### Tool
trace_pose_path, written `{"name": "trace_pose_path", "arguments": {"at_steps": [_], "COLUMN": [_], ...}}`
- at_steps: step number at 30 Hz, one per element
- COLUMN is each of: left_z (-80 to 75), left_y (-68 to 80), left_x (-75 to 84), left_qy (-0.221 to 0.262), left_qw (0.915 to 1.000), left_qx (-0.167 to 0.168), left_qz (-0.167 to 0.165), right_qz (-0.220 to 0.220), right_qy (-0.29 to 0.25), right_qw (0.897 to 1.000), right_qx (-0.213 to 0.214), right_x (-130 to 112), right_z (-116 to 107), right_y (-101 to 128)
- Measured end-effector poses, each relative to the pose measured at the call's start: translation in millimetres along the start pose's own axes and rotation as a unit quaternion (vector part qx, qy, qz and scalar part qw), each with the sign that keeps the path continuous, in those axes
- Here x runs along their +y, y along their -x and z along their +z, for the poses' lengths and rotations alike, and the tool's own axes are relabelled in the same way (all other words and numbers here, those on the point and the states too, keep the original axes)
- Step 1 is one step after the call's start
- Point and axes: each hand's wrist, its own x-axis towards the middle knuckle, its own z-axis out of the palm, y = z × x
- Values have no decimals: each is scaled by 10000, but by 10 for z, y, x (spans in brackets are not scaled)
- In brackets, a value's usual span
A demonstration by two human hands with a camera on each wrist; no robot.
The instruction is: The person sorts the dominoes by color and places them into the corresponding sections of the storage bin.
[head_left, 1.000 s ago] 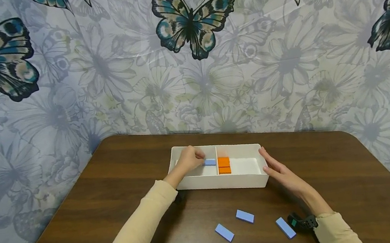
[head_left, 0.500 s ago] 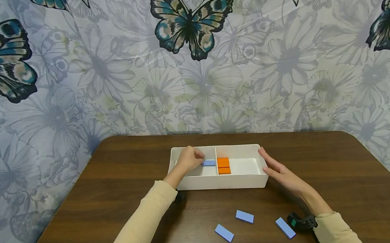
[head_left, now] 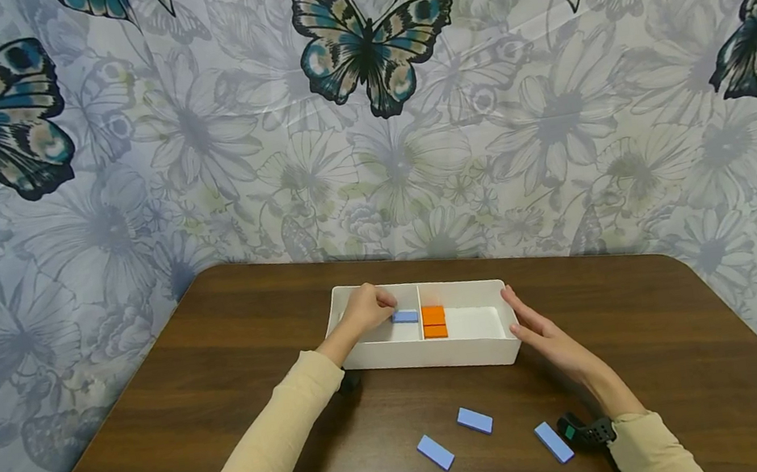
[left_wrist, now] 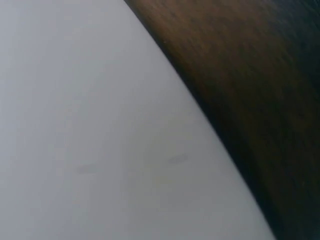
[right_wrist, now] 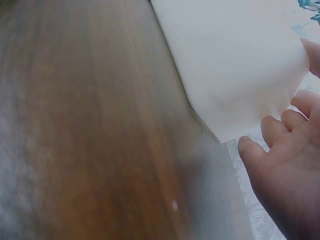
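Note:
A white two-compartment box (head_left: 433, 352) sits on the table, its divider near the middle. My left hand (head_left: 363, 309) reaches into the left compartment with fingers bent. Right at its fingertips lies a light-blue rectangular block (head_left: 405, 317); whether they pinch it is hidden. Against the divider, in the right compartment, orange blocks (head_left: 434, 321) lie together. My right hand (head_left: 543, 334) rests against the box's right end with fingers extended. In the right wrist view, the fingertips of my right hand (right_wrist: 287, 150) touch the white end wall. Only the box's white outer wall (left_wrist: 100, 110) and dark wood fill the left wrist view.
Three more blue blocks lie on the brown table (head_left: 158, 432) in front of the box: one block (head_left: 436, 452) left, another block (head_left: 475, 420) in the middle, and a third block (head_left: 554, 442) beside the black wrist strap (head_left: 586, 431). A butterfly-printed cloth (head_left: 396, 160) hangs behind.
The blue block in the left compartment has shifted very slightly at the left fingertips. Both hands and the box otherwise keep their places.

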Motion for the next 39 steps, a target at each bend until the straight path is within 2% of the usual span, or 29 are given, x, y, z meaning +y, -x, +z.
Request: {"name": "trace_pose_path", "arguments": {"at_steps": [9,17,21,28,34,39], "left_z": [-4,-68,-129,-264,-329,-403], "left_y": [20,66,96,220,376,572], "left_x": [-7,-2,-12,45,112,197], "left_qy": [73,188,420,1232,1871,2178], "left_qw": [9999,9995,9983,9901,9812,9756], "left_qx": [-8,55,-27,8,191,245], "left_qz": [-70,-235,-414,-678,-437,-101], "right_qz": [-32,-20,9,97,70,67], "right_qy": [13,7,3,27,60,99], "right_qw": [10000,10000,10000,9999,10000,9999], "right_qx": [18,13,5,-21,23,4], "right_x": [15,5,0,7,5,-7], "right_z": [16,42,50,36,4,-4], "right_y": [0,-14,-25,-14,1,2]}}
